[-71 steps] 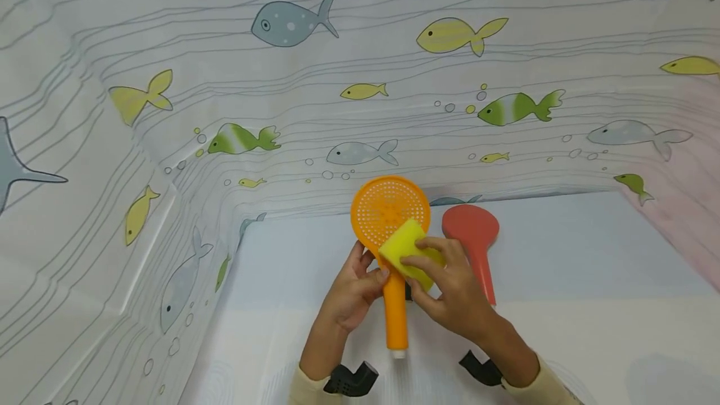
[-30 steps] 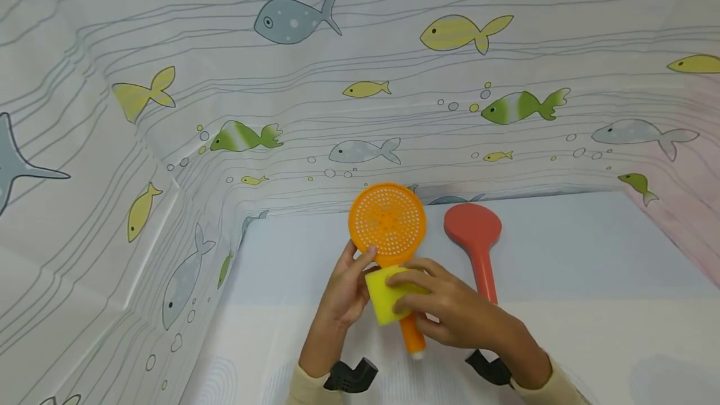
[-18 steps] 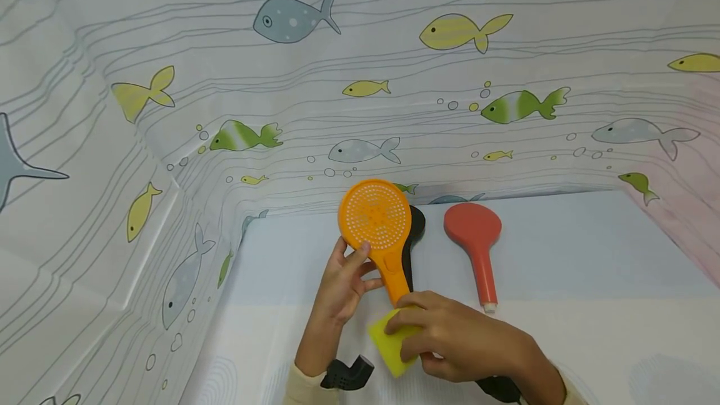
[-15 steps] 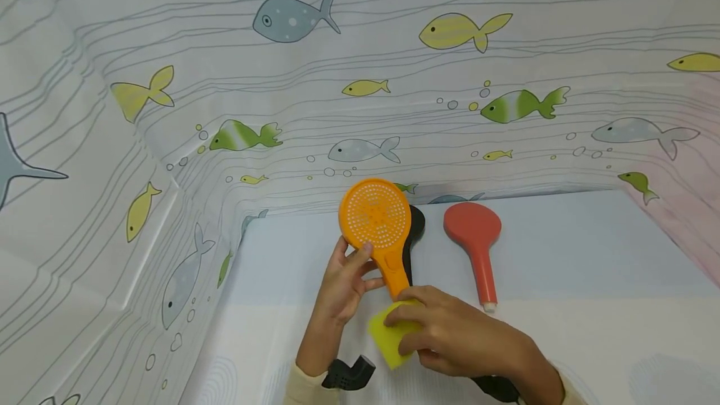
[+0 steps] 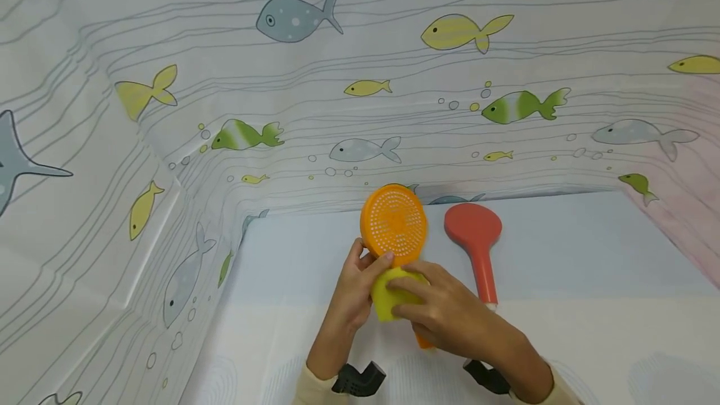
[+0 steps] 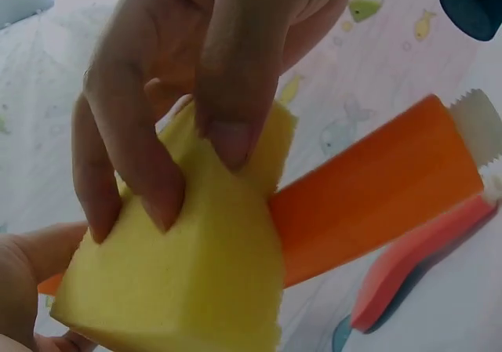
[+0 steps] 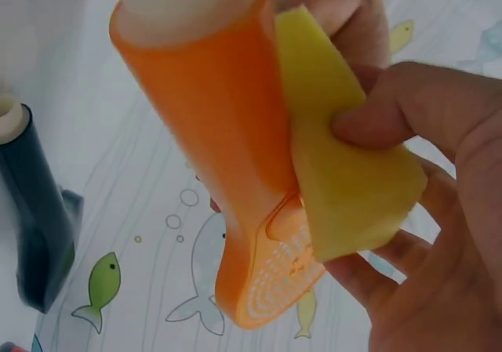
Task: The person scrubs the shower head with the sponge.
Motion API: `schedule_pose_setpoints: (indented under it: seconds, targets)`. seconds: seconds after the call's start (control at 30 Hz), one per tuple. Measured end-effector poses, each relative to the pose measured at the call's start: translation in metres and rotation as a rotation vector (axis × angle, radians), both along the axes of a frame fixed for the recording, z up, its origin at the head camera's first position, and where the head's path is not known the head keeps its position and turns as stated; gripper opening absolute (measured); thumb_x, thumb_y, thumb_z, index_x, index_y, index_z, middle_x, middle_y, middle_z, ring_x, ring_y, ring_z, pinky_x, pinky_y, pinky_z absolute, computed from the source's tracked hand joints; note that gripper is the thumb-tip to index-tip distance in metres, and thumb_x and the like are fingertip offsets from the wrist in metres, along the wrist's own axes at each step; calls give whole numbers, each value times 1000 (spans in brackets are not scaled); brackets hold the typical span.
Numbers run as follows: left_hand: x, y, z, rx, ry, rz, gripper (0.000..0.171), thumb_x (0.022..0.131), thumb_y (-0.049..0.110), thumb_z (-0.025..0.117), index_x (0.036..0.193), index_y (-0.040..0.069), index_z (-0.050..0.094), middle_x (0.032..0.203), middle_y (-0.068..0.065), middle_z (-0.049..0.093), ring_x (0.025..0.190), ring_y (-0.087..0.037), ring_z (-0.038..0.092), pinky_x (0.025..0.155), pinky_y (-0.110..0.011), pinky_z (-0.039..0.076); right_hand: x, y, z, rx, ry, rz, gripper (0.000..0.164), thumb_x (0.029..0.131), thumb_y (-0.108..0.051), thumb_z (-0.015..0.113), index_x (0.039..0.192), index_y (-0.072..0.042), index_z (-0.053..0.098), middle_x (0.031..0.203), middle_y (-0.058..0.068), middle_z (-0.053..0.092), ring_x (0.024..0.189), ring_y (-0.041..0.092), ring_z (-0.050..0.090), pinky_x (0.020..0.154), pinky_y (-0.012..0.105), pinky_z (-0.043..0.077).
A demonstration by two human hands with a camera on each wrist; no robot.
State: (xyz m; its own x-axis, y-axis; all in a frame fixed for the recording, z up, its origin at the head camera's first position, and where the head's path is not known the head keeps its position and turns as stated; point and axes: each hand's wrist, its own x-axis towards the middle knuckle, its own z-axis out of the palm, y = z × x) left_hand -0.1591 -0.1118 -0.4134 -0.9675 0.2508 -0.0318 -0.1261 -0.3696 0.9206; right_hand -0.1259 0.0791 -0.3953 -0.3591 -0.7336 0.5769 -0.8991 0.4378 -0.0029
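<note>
An orange shower head with a perforated round face is held up above the table. My left hand grips it around the neck, thumb at the lower rim of the face. In my right hand a yellow sponge is pinched between fingers and thumb. The sponge lies against the orange handle, just below the neck, and covers much of it in the head view. In the right wrist view, the sponge presses along the handle's side, and the white threaded end points toward the camera.
A red shower head lies on the white table to the right. A black shower head shows in the right wrist view; the orange one hides it in the head view. A fish-print sheet rises behind and at left.
The sponge was first at the face's lower rim, then slid down to the handle's end, and is now back up near the neck. The shower head has shifted right, over the black one.
</note>
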Motion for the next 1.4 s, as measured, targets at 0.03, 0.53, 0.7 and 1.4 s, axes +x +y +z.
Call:
schedule_pose_setpoints:
  seconds: [0.03, 0.53, 0.7, 1.4]
  targets:
    - [-1, -1, 1, -6, -6, 15, 49, 90, 25, 61, 129, 16, 34, 123, -14, 56, 95, -21, 63, 78, -31, 55, 1, 1, 1, 14, -31, 5, 34, 63, -11, 78, 92, -26, 68, 122, -3, 56, 119, 25, 45, 97, 39, 44]
    - [-3, -19, 7, 84, 14, 93, 50, 94, 35, 52, 138, 26, 30, 129, -11, 46, 97, -24, 59, 79, -41, 55, 1, 22, 13, -17, -370, 281, 33, 82, -14, 69, 106, -35, 63, 128, -10, 51, 122, 15, 39, 92, 29, 49]
    - [-1, -13, 7, 65, -12, 65, 52, 94, 35, 52, 139, 27, 29, 128, -10, 48, 95, -21, 60, 78, -35, 56, -11, 21, 5, -118, -296, 153, 37, 78, -14, 73, 107, -34, 63, 129, -6, 51, 123, 17, 40, 96, 30, 47]
    - [1, -18, 8, 136, -36, 18, 54, 91, 18, 59, 138, 19, 32, 123, -8, 57, 97, -18, 65, 83, -34, 54, -17, 13, -6, -389, -492, 61, 44, 78, -2, 68, 113, -27, 57, 129, 0, 45, 119, 16, 44, 93, 22, 47]
